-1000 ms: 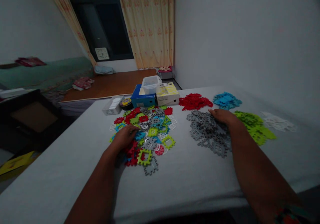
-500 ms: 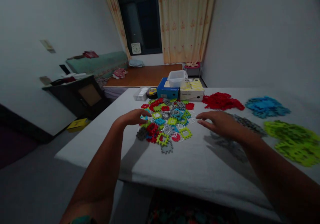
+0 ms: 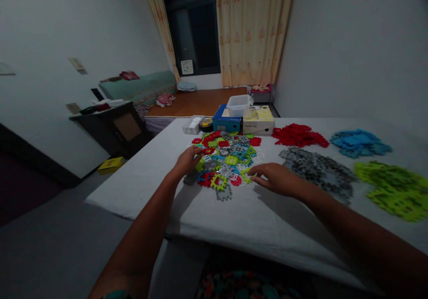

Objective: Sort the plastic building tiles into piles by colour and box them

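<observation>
A white-covered table (image 3: 140,181) bears the mixed pile (image 3: 230,160) of coloured interlocking pieces. Right of the mixed pile lie a gray heap (image 3: 316,170) and, farther out, a lime heap (image 3: 394,187); a red heap (image 3: 299,135) sits to its far right. Behind it stands a blue box (image 3: 227,123). At its left edge, the left hand (image 3: 187,161) has curled fingers, their grip unclear. At its right edge, the right hand's (image 3: 276,178) fingers part slightly beside a lime frame (image 3: 245,174); I cannot tell whether they grip it.
</observation>
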A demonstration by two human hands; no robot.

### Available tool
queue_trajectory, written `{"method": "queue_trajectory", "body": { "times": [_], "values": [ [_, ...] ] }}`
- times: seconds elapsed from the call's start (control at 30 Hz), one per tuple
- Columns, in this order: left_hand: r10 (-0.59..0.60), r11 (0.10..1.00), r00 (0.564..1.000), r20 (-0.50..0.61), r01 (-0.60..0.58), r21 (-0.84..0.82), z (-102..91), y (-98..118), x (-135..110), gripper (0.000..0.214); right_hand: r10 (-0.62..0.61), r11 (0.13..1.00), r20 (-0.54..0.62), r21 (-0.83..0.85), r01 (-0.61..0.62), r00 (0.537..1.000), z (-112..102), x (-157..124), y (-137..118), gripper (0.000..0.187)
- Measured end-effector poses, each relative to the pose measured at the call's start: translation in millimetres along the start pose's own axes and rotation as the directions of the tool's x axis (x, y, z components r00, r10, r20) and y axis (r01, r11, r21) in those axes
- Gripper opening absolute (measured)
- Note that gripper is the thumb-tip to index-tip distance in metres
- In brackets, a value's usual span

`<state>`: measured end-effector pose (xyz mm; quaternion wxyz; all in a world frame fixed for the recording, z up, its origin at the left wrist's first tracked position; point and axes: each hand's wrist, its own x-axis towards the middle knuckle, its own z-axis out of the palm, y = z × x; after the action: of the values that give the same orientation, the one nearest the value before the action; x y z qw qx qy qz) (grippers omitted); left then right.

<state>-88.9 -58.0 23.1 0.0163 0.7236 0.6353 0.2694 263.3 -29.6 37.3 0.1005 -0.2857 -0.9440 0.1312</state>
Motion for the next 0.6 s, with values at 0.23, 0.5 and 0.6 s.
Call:
{"method": "queue_trajectory", "body": {
  "times": [0.23, 0.5, 0.6],
  "values": [
    [0.169, 0.931, 0.979, 0.115, -0.121, -0.344, 29.0, 71.7, -12.3, 0.025, -0.02, 0.989, -0.241, 0.138, 0.055, 0.97, 21.2, 29.4, -0.4, 0.036],
    [0.141, 0.958, 0.98, 0.139, -0.1, -0.267, 19.0, 54.0, 16.9, 0.035, -0.005, 0.997, -0.145, 0.073, 0.016, 0.989, -3.2, 37.1, 40.3, 0.028],
    [-0.009, 0.973, 0.998, 0.058, 0.022, -0.229, 0.7, 8.3, 43.2, 0.041, 0.091, 0.996, -0.195, 0.033, -0.086, 0.977, -39.8, 39.3, 88.9, 0.024]
  ]
}}
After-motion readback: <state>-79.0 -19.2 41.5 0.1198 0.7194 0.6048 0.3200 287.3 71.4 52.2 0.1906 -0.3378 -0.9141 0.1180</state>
